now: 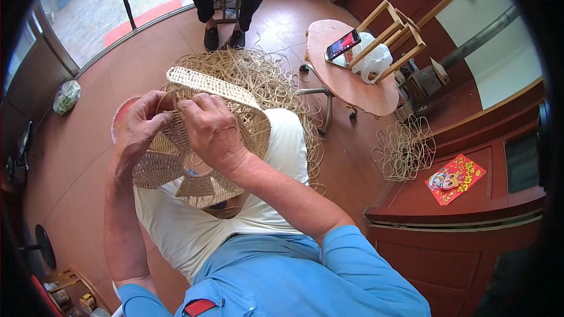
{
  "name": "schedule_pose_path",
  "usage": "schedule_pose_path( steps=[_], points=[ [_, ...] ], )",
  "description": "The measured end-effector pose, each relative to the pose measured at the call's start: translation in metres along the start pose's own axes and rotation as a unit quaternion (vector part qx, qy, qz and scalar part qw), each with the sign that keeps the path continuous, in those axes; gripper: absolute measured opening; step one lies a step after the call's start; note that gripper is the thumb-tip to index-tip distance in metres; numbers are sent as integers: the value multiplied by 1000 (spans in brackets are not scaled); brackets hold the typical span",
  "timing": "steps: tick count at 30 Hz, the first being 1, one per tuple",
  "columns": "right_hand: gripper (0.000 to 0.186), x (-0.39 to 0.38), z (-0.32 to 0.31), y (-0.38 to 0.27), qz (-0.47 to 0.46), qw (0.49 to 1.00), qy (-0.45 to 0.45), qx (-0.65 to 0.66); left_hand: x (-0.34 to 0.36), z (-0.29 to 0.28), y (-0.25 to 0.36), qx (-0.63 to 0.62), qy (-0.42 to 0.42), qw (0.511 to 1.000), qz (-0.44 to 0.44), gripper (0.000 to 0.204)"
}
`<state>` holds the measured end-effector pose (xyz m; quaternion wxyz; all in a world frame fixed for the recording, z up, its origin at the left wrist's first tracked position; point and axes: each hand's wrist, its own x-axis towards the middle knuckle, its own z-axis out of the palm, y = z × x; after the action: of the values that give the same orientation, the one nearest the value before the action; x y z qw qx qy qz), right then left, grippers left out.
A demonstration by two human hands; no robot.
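Observation:
A woven straw basket (154,168) rests over my lap, pale tan with darker fan-shaped panels and gaps between them. Its thick, flat-topped rim (217,86) rises at the far side. My left hand (143,122) is closed at the rim's left end, thumb and forefinger pinching a thin straw cord. Close beside it, my right hand (212,131) has its fingers bent and pressed together on the basket's edge. The fingertips of both hands nearly meet, and what lies between them is partly hidden.
A large heap of loose straw cord (252,64) lies on the floor just beyond. Another person's legs (228,0) are behind it. To the right stands a round table (370,101) with a phone (343,44), a white plastic bag (373,57) and an upturned stool (395,32). More cord (405,148) coils near the wall.

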<state>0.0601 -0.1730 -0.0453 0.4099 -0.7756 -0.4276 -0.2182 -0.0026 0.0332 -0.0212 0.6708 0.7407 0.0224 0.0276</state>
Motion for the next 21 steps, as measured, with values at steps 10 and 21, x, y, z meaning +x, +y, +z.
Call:
schedule_pose_path(
  steps=[10, 21],
  points=[
    [15, 3, 4, -5, 12, 999, 38, 0, 2, -4, 8, 34, 39, 999, -8, 34],
    [10, 3, 9, -8, 50, 998, 13, -39, 6, -3, 7, 169, 67, 983, 13, 24]
  ],
)
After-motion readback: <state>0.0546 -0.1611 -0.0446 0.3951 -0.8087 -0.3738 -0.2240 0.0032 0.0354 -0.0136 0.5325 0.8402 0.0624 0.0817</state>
